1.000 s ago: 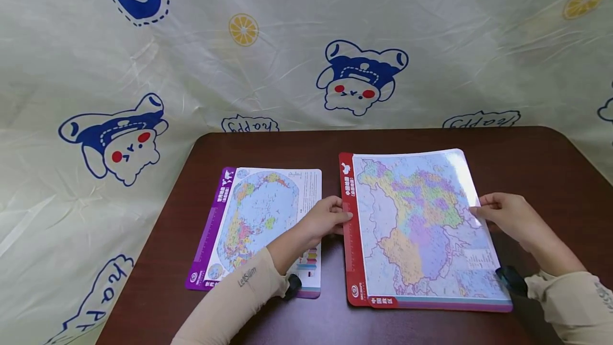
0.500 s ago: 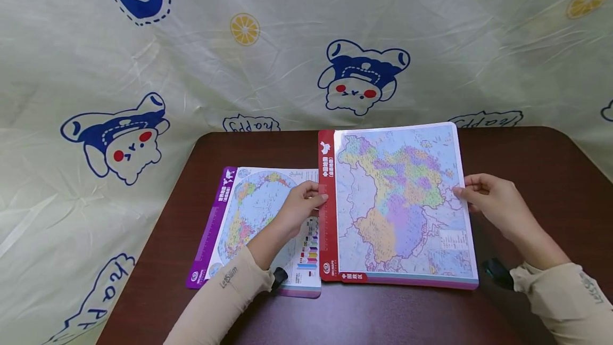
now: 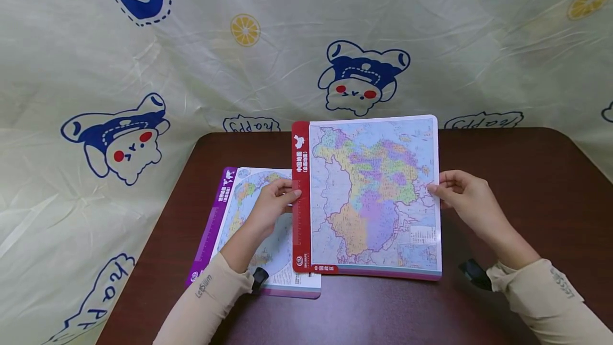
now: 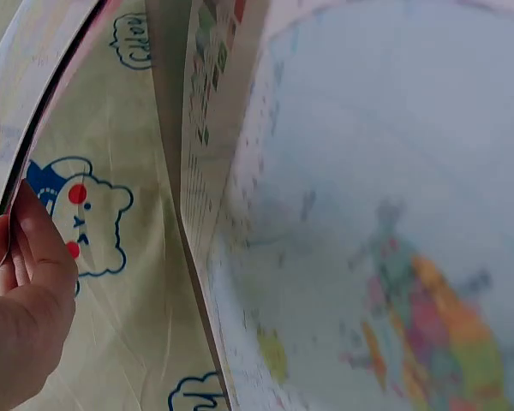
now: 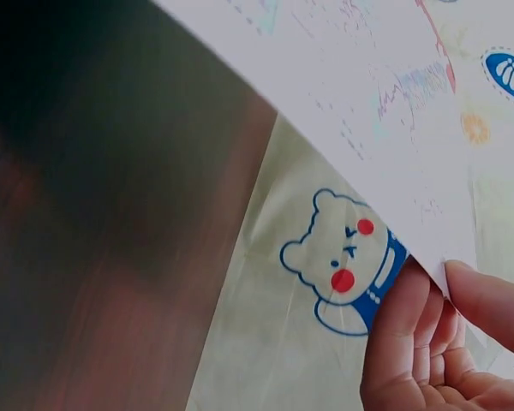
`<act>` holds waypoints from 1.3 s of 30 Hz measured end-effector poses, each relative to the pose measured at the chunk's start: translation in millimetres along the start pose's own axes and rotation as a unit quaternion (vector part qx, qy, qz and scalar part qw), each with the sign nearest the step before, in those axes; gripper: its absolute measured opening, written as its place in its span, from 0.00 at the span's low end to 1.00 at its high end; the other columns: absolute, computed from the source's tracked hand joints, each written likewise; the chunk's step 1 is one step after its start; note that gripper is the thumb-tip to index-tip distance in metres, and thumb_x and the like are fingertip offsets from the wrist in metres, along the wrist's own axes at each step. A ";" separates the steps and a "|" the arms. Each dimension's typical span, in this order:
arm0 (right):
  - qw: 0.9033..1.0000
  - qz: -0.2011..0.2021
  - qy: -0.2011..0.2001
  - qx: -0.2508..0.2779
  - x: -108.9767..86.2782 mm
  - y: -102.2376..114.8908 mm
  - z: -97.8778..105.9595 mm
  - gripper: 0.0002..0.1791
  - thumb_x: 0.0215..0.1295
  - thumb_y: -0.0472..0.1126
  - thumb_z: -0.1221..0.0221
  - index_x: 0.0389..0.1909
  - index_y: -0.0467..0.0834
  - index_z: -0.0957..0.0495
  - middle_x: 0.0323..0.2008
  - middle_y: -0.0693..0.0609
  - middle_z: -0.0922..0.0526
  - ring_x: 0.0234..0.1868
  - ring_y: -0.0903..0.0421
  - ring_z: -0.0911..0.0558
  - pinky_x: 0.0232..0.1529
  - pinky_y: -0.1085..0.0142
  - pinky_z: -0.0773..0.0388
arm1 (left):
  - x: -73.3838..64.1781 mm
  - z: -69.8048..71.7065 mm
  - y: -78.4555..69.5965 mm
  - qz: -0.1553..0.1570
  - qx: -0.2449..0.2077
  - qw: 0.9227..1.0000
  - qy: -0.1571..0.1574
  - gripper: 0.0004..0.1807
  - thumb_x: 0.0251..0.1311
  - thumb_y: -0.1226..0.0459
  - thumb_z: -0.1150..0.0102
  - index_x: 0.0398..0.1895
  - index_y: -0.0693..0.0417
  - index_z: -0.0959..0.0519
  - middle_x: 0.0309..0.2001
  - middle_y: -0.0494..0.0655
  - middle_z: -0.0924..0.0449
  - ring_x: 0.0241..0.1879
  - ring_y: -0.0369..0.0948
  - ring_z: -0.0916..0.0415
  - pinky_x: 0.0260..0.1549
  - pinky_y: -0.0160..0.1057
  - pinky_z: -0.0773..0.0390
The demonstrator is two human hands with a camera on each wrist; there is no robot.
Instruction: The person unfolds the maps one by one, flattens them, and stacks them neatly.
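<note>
Both hands hold up a red-edged map sheet of China, raised above the table. My left hand pinches its red left edge between thumb and fingers; the left wrist view shows that hand gripping the sheet's thin rim. At the opposite edge my right hand pinches the white border, thumb on top and fingers beneath, as the right wrist view of the hand also shows. A purple-edged world map sheet lies flat on the table, its right part covered by the raised sheet and the left forearm.
The dark brown table reaches back to a pale curtain printed with blue cartoon bears and orange slices. A black wrist camera sits by the right cuff, another by the left.
Both hands have lifted the red-edged map sheet and carried it leftward, so it now overlaps the right part of the purple-edged sheet in the head view. The purple-edged sheet has stayed put.
</note>
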State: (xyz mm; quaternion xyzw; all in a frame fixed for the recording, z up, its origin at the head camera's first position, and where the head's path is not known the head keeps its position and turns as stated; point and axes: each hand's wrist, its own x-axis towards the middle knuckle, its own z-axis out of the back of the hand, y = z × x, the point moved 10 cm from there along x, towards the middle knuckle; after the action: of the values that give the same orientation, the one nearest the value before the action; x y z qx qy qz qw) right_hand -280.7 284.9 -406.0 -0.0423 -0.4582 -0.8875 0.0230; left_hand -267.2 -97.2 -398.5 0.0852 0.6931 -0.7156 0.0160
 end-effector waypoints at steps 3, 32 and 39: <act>0.999 0.022 0.005 0.043 7.8 -14.2 -11.1 0.21 0.58 0.54 0.43 0.46 0.43 0.29 0.34 0.47 0.22 0.29 0.53 0.20 0.26 0.67 0.22 | -2.0 9.8 -1.4 -0.003 -0.002 1.000 -0.009 0.10 0.59 0.67 0.46 0.43 0.62 0.26 0.39 0.53 0.26 0.34 0.43 0.25 0.30 0.38 0.22; 0.987 0.058 0.008 0.148 18.7 -30.6 -34.4 0.17 0.54 0.48 0.38 0.40 0.42 0.26 0.34 0.44 0.21 0.29 0.46 0.20 0.26 0.57 0.22 | -5.3 32.4 -0.6 -0.018 -0.102 0.993 0.049 0.04 0.59 0.73 0.49 0.29 0.57 0.26 0.29 0.46 0.22 0.24 0.37 0.26 0.23 0.32 0.25; 0.982 0.076 0.029 0.170 7.6 11.7 -25.3 0.12 0.57 0.40 0.40 0.39 0.37 0.26 0.32 0.42 0.21 0.27 0.48 0.20 0.25 0.61 0.22 | -4.5 31.9 -2.5 -0.019 -0.118 0.991 0.064 0.08 0.60 0.73 0.50 0.27 0.54 0.26 0.30 0.46 0.21 0.25 0.38 0.25 0.24 0.32 0.24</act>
State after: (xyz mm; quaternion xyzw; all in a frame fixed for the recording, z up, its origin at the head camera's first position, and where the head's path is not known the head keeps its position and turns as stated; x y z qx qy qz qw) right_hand -288.8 257.5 -410.4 -0.0466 -0.5966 -0.7935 0.1105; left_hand -266.3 -129.2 -394.6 0.1155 0.7740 -0.6217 -0.0318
